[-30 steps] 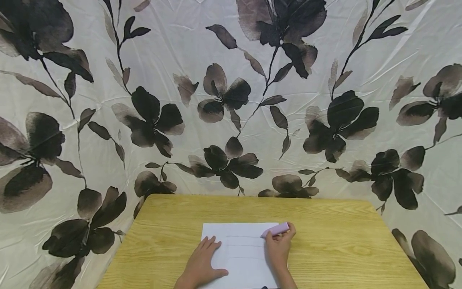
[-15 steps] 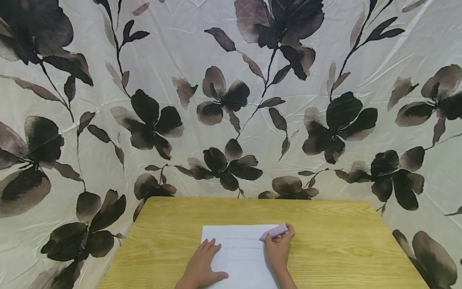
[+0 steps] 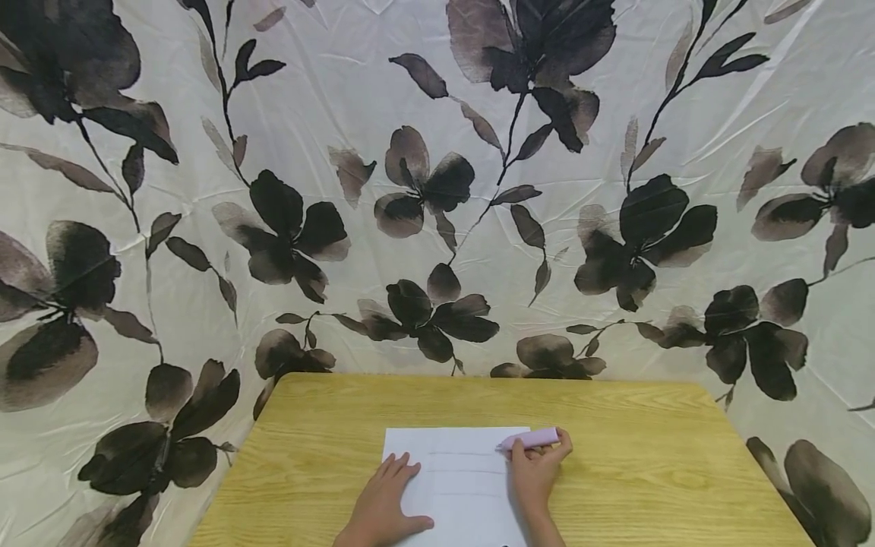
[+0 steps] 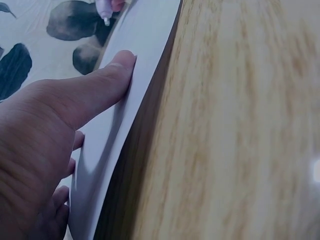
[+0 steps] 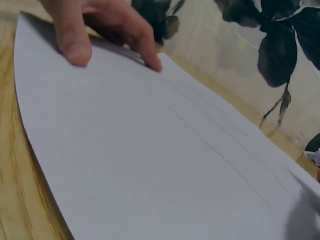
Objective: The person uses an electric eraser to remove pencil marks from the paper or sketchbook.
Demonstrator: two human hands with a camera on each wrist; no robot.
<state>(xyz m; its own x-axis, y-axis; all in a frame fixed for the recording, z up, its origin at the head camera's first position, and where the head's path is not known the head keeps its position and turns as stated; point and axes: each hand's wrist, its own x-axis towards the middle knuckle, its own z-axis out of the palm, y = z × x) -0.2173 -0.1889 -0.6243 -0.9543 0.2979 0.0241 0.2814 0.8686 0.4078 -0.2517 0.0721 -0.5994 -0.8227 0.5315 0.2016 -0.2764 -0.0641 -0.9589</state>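
A white sheet of paper point(image 3: 468, 520) lies on the table, with faint ruled-looking lines across its upper part in the head and right wrist views. My left hand point(image 3: 388, 501) rests on the sheet's left side, thumb and fingers spread; its thumb point(image 4: 105, 85) lies near the paper's edge in the left wrist view. At the upper right corner, my right hand point(image 3: 538, 477) pinches a thick lilac pen point(image 3: 536, 438) with a narrow pale tip pointing left. That tip point(image 5: 310, 155) looks lifted off the paper in the right wrist view. The right fingers are mostly out of that frame.
The yellow wood-grain table point(image 3: 636, 456) extends around the sheet on its far side and both flanks. Behind it hangs a white cloth point(image 3: 533, 304) printed with dark flowers. The paper's near edge bows up from the tabletop in the left wrist view.
My right hand has shifted slightly right, and the lilac pen now lies at a flatter angle. The left hand stays in place on the sheet. The head view has tilted slightly.
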